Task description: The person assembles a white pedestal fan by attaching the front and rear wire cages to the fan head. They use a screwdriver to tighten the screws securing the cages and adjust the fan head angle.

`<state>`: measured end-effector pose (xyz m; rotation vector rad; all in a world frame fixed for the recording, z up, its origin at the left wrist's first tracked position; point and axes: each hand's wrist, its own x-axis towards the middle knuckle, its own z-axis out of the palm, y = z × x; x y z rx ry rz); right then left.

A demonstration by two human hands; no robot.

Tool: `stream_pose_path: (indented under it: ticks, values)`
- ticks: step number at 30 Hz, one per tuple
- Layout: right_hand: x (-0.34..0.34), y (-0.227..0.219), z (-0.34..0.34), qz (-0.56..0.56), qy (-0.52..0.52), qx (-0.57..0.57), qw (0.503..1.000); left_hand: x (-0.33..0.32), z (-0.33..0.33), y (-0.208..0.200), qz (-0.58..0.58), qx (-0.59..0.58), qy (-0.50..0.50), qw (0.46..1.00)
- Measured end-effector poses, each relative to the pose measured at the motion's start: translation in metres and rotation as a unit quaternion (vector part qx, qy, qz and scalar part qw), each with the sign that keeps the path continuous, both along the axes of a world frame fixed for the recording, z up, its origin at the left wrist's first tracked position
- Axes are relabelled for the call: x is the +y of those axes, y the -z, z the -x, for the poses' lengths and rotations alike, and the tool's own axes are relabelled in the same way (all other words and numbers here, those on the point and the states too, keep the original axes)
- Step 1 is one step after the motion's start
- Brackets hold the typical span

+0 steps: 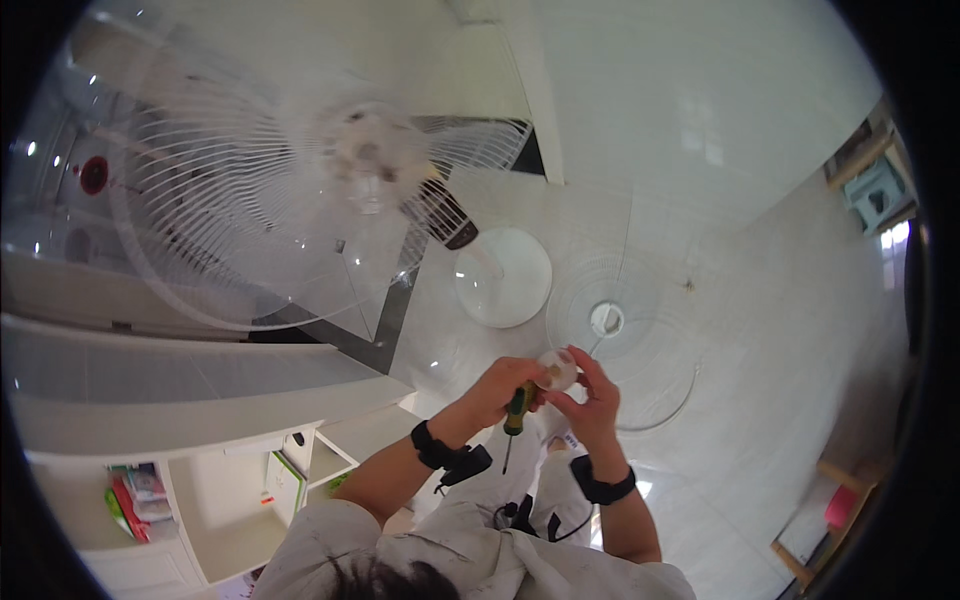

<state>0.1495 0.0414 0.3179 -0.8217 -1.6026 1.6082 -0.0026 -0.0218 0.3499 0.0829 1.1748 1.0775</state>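
My left hand [497,388] is closed round a screwdriver [517,408] with a green and yellow handle, its shaft pointing down toward my legs. The thumb and fingers of my right hand [592,400] pinch a small round whitish translucent piece [557,369], and my left fingertips meet its other side. What exactly this piece is I cannot make out. Ahead and to the left stands a white fan [370,165] with its wire rear grille [215,200] showing. Its round white base [520,300] rests on the floor. A detached wire grille [640,285] lies flat beyond my right hand.
A thin curved ring [690,400] lies on the pale tiled floor, right of my hands. Open white shelves [220,500] with packets stand at the lower left. A grey-blue stool [878,195] is at the far right, and a wooden frame [795,565] at the lower right.
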Motion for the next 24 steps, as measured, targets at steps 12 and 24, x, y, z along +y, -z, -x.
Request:
stream_pose_path:
  ticks: [12,24]
  values:
    - [0.025,-0.125,0.125,-0.029,0.012,0.09,0.995,-0.127,0.17,-0.036,0.081,0.165,-0.191,0.964]
    - [0.027,-0.141,0.218,0.01,0.102,0.138,0.985,-0.028,0.362,-0.162,-0.182,0.432,-0.136,0.873]
